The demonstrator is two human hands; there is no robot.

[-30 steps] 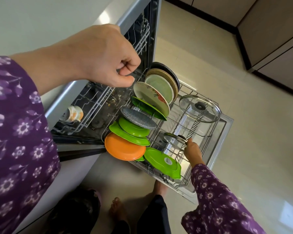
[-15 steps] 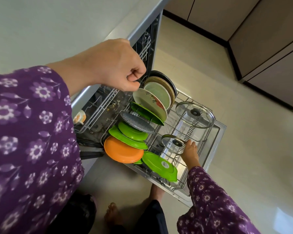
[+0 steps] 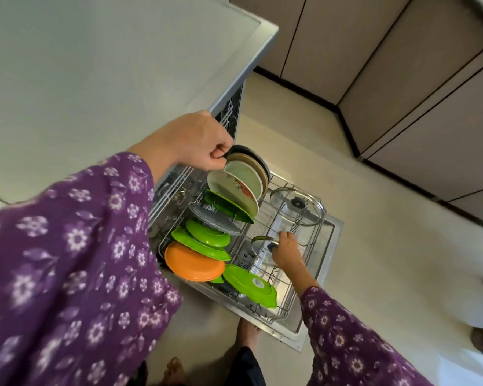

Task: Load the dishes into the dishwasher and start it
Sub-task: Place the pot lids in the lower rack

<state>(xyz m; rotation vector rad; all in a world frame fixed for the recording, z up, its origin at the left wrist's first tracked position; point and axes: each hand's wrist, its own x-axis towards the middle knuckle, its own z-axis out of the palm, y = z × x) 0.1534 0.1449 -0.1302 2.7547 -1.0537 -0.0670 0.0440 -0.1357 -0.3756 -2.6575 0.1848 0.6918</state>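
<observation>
The dishwasher's lower rack point(image 3: 317, 254) is pulled out over the open door point(image 3: 335, 232). Plates stand in a row in it: an orange plate point(image 3: 193, 264), green plates point(image 3: 207, 234), a grey speckled plate point(image 3: 215, 222), a white flowered plate point(image 3: 232, 190) and darker plates behind. A large glass lid point(image 3: 297, 208) leans at the rack's far right. My right hand point(image 3: 286, 253) reaches down into the rack and grips the small glass lid point(image 3: 261, 240) by its knob. My left hand point(image 3: 198, 140) hovers high above the plate row, fingers curled into a fist with nothing seen in it.
A pale countertop point(image 3: 95, 79) covers the upper left, its corner above the dishwasher opening. Brown cabinets point(image 3: 402, 79) line the far wall and the right. A green lid point(image 3: 250, 285) lies at the rack's near corner. My bare feet point(image 3: 247, 334) stand on the cream floor beside the door.
The view has pulled back and tilted, showing more countertop. My left fist stays over the plates. My right hand has shifted onto the small glass lid's knob.
</observation>
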